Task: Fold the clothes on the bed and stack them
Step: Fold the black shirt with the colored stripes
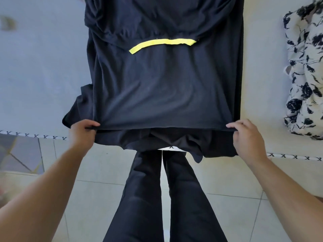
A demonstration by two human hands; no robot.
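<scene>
A dark navy garment (162,88) with a curved yellow stripe (162,44) lies spread over the bed (40,70), reaching from the near edge to the top of the view. My left hand (83,131) grips its near edge at the left corner. My right hand (248,137) pinches the same edge at the right corner. The edge is pulled taut between the two hands, and more dark fabric hangs below it over the bed's edge.
A white garment with a dark floral print (305,74) lies crumpled on the bed at the right. The bed's trimmed edge (35,136) runs across the view. Below it are a tiled floor (97,193) and my dark trouser legs (167,198).
</scene>
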